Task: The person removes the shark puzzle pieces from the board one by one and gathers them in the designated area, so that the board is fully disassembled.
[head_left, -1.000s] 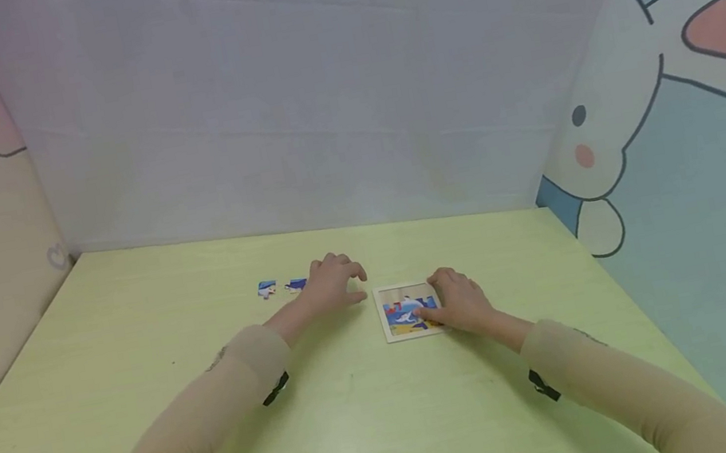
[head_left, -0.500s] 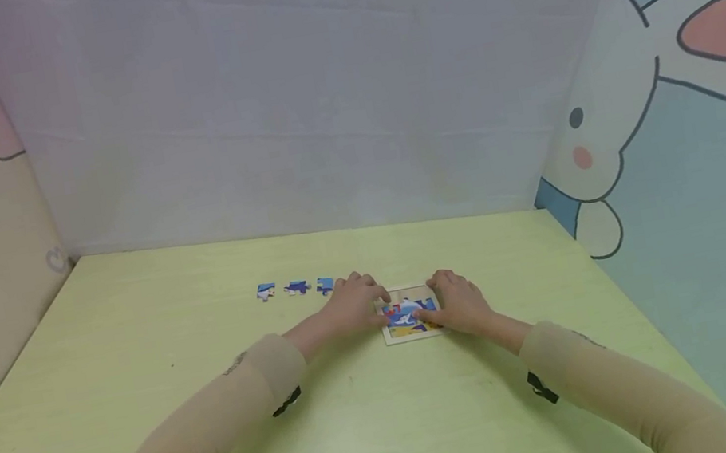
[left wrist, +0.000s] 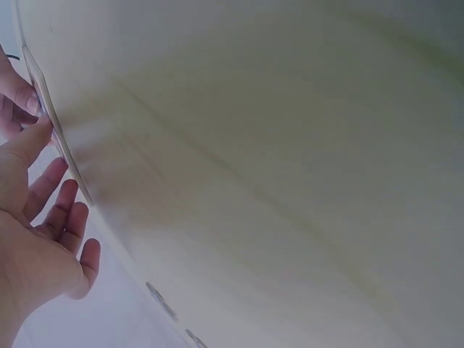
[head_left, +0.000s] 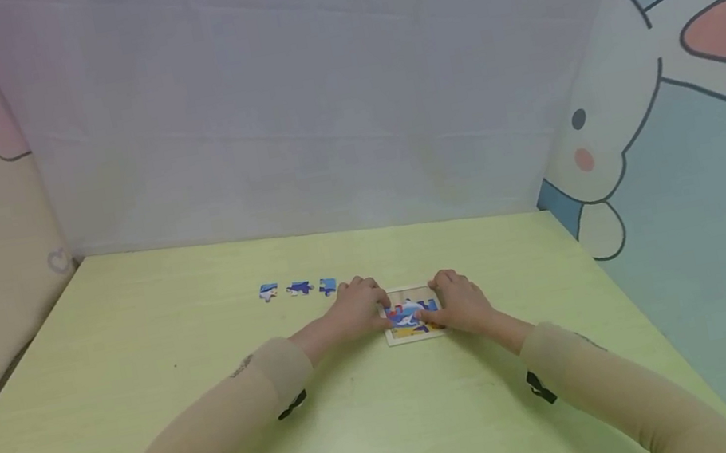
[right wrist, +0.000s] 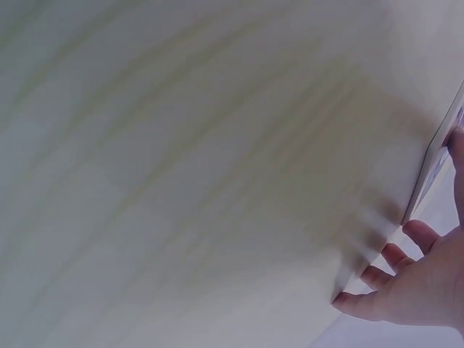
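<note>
A small square puzzle in a pale wooden frame [head_left: 414,338] lies on the table, its lower part filled with a blue and yellow sea picture with a white dolphin. Bare wood shows along its far side. My left hand [head_left: 357,310] grips the left edge, thumb over the rim in the left wrist view, where the other fingers [left wrist: 76,225] spread beside the frame [left wrist: 78,174]. On the right side my right hand [head_left: 462,304] holds the frame, thumb on the picture and index fingertip at the edge [right wrist: 433,156]. Its remaining fingers touch the tabletop.
Three loose jigsaw pieces lie in a row left of the frame: a blue and white one [head_left: 268,292], a dark blue one [head_left: 300,288] and a light blue one [head_left: 327,286]. A pale wall [head_left: 284,111] stands behind the yellow-green table [head_left: 371,436]; printed walls flank it.
My left hand has moved right and toward me, from above the loose pieces onto the frame's left edge, uncovering the light blue piece. The right hand has stayed on the frame.
</note>
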A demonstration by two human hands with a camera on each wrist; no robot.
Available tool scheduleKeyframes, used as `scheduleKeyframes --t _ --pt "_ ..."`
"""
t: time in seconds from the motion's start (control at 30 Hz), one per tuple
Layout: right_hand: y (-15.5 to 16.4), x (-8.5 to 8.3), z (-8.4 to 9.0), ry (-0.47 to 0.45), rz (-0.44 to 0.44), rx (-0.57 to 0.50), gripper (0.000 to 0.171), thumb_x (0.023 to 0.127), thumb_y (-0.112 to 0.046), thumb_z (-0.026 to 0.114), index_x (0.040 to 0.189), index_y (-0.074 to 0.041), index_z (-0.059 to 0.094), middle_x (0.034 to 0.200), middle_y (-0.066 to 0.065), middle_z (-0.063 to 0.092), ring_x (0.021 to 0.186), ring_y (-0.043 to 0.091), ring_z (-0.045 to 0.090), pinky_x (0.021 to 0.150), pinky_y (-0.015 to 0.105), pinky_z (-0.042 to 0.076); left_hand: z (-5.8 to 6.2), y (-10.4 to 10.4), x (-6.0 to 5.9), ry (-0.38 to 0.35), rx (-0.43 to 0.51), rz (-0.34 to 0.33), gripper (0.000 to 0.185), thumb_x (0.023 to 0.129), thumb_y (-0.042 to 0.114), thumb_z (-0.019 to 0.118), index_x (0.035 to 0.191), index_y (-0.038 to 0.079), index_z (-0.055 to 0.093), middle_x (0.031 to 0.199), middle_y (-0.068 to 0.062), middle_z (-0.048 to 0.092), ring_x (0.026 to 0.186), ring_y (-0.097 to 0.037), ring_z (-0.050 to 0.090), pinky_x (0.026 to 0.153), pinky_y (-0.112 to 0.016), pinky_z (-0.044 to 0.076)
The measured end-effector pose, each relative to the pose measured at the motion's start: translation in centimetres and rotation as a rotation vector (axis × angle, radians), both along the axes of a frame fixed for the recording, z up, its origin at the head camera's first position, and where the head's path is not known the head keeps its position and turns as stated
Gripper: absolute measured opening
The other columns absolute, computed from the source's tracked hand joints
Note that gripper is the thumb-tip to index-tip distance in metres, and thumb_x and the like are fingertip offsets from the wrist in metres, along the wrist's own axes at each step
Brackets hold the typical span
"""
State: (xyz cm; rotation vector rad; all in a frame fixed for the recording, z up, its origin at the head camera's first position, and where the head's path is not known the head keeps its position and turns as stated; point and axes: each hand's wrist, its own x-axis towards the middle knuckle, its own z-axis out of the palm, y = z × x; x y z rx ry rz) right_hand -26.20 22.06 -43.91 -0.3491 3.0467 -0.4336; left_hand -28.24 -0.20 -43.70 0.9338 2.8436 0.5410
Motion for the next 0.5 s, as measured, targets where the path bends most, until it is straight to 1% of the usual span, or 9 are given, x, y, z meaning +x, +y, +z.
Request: scheduleKeyframes --t 0.13,0.27,0.5 --pt "0.10 -0.14 0.15 -0.014 -0.009 0.026 0.067 0.081 -0.049 0.069 0.123 0.001 0.050 0.125 0.017 0.050 0.110 0.035 0.050 0.091 0.047 0.043 -0.18 0.29 -0.02 -0.018 0.028 0.020 0.033 0.078 0.036 0.075 0.104 0.018 0.066 0.114 -0.002 0.058 0.104 -0.021 0.048 0.090 -0.042 0.035" --pt "0.06 -0.13 0.25 -0.024 -0.010 0.026 0.068 0.081 -0.048 0.069 0.123 0.001 0.050 0.125 0.017 0.050 0.111 0.035 0.050 0.092 0.047 0.043 -0.37 0.47 0.02 -0.009 0.041 0.020 0.034 0.078 0.034 0.076 0.104 0.019 0.061 0.106 0.002 0.059 0.099 -0.019 0.048 0.088 -0.041 0.035" --pt "-0.03 0.03 0.28 -0.014 0.012 0.033 0.067 0.082 -0.048 0.068 0.122 0.002 0.051 0.124 0.017 0.050 0.108 0.035 0.051 0.091 0.048 0.043 -0.19 0.44 0.23 -0.007 0.083 0.011 0.028 0.077 0.028 0.078 0.096 0.020 0.060 0.092 0.007 0.063 0.089 -0.015 0.048 0.086 -0.037 0.033"
